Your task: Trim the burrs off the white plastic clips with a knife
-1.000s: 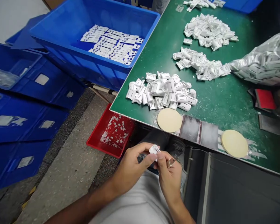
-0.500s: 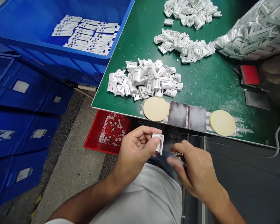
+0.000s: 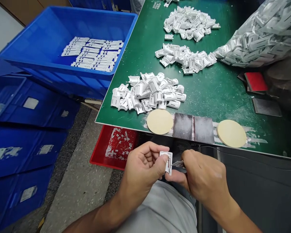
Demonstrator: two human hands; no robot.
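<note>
Left hand (image 3: 142, 165) pinches an upright white clip (image 3: 168, 162); right hand (image 3: 203, 176) grips a small blade (image 3: 177, 164) touching its right edge.

Up past the fingers (image 3: 160, 160) is a green desk (image 3: 215, 94) with a pale edge. It looks a bit dusty and shines softly under the light. Below the desk, to the right of the fingers, is a dark grey panel (image 3: 257, 191). To the left of the fingers the floor (image 3: 82, 181) is grey and speckled, with a darker rough strip beside it. Far up on the left there is a bit of pale wall (image 3: 2, 29).
</note>
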